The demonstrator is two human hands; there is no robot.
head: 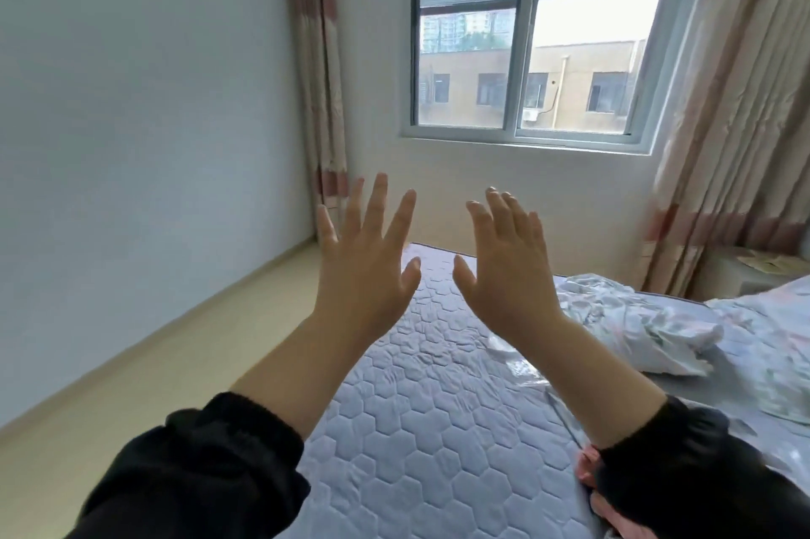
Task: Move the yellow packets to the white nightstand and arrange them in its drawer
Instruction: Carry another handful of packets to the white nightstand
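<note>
Both hands are held up before the camera with nothing in them. The bare left hand [364, 271] and the bare right hand [504, 275] show their backs, fingers straight and spread, each grip released. Judging by the pose, this is a show of empty hands ahead of any picking up, not a reach. They hang over the pale lilac quilted mattress [438, 429], its cloth stitched into soft puffed hexagons, and black fleecy sleeves [210, 464] bunch at the forearms. No yellow packet can be made out for certain: at the far right, by the striped pink-and-cream curtain [719, 143], stands a low white cabinet [754, 279] — probably the nightstand — with a flat yellowish patch [771, 262] on top, too blurred to name. Crumpled floral bedding [648, 319], thin and creased, lies heaped on the bed's right side.
</note>
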